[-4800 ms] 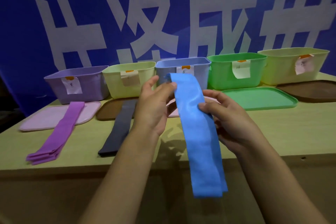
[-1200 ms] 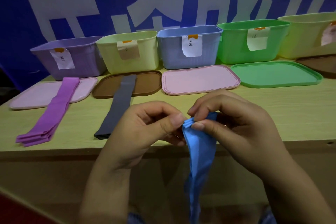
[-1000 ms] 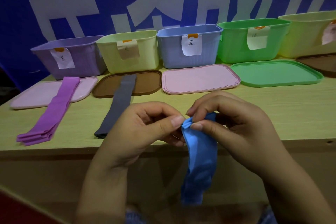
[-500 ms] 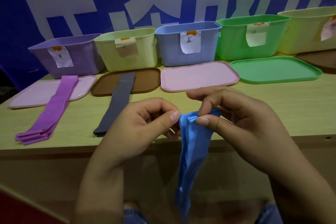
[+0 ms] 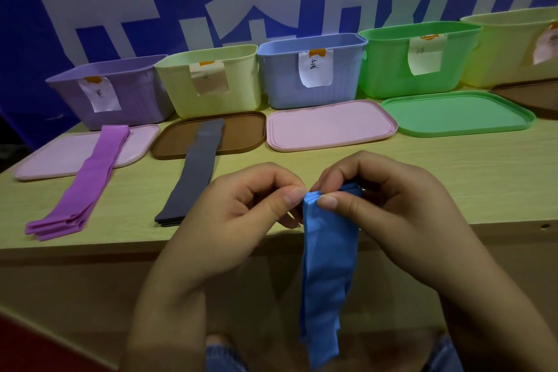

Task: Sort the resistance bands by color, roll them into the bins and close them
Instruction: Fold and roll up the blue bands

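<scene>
Both hands are working the top end of the blue band in front of the near edge of the desk: the left hand is pinching the folded end between thumb and curled fingers, and the right hand is pinching it from the other side, thumb pressing just below the fold. The rest of the band is hanging straight down, clear of the desk, sagging and creasing under its own weight. It is looking thin, soft and very light, likely stretchy and a little clingy, so it should roll easily but spring loose if let go. The best hold is probably right at the started end, pinching close to the fold and keeping slight tension while winding. The blue bin is standing open behind its pink lid; the purple band and grey band are lying flat on the desk.
</scene>
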`<move>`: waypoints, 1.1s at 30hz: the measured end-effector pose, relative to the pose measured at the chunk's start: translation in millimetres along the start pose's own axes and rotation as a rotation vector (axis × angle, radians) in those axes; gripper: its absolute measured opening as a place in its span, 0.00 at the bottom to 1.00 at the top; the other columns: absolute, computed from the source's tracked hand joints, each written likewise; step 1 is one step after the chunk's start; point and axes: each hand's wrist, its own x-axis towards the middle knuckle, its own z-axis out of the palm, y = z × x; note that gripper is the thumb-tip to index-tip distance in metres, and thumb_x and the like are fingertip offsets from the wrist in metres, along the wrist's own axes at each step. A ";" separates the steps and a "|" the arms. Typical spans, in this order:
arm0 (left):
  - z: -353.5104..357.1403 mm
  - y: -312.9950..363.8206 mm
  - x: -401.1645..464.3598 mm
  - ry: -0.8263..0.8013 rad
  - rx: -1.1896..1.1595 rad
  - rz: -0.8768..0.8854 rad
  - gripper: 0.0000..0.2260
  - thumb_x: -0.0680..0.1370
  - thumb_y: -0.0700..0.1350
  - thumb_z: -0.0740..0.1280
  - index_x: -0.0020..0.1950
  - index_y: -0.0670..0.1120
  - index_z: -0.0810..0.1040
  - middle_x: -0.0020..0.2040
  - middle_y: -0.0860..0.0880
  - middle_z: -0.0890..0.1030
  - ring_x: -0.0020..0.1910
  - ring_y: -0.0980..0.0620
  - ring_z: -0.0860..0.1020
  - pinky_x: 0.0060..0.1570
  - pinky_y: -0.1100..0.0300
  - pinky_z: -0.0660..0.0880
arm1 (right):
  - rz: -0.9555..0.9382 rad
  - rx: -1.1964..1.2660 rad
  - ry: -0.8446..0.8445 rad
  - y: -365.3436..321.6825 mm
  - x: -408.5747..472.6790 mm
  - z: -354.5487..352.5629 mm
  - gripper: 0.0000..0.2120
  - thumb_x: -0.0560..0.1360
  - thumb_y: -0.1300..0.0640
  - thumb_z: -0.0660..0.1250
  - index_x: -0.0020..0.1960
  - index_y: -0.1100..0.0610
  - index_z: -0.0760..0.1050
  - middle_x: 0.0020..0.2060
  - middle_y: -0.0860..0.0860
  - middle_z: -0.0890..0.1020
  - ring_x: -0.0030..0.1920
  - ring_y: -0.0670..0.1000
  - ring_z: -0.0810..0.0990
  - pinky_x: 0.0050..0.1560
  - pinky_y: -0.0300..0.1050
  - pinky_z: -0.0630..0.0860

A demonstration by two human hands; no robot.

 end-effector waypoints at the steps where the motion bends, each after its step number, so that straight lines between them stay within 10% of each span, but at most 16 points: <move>1: -0.1 -0.1 0.0 0.003 0.000 0.000 0.06 0.76 0.44 0.63 0.44 0.49 0.80 0.39 0.54 0.81 0.39 0.58 0.81 0.38 0.70 0.75 | -0.003 -0.010 0.004 -0.3 0.0 0.3 0.07 0.69 0.46 0.65 0.42 0.48 0.77 0.42 0.45 0.81 0.46 0.48 0.81 0.43 0.49 0.78; 15: 0.7 -7.6 -8.7 0.095 0.029 0.043 0.05 0.70 0.45 0.72 0.44 0.50 0.80 0.41 0.54 0.82 0.41 0.56 0.81 0.39 0.67 0.76 | -0.122 -0.078 0.022 -0.1 -0.7 -0.8 0.03 0.69 0.49 0.68 0.43 0.45 0.77 0.43 0.42 0.81 0.45 0.42 0.80 0.41 0.31 0.76; 33: 8.0 -13.4 -6.8 0.174 -0.109 0.148 0.04 0.72 0.44 0.67 0.46 0.52 0.77 0.41 0.51 0.79 0.40 0.59 0.78 0.38 0.65 0.77 | -0.104 -0.074 0.090 3.0 -1.6 -0.6 0.10 0.71 0.53 0.70 0.51 0.42 0.79 0.48 0.40 0.82 0.48 0.42 0.81 0.43 0.34 0.78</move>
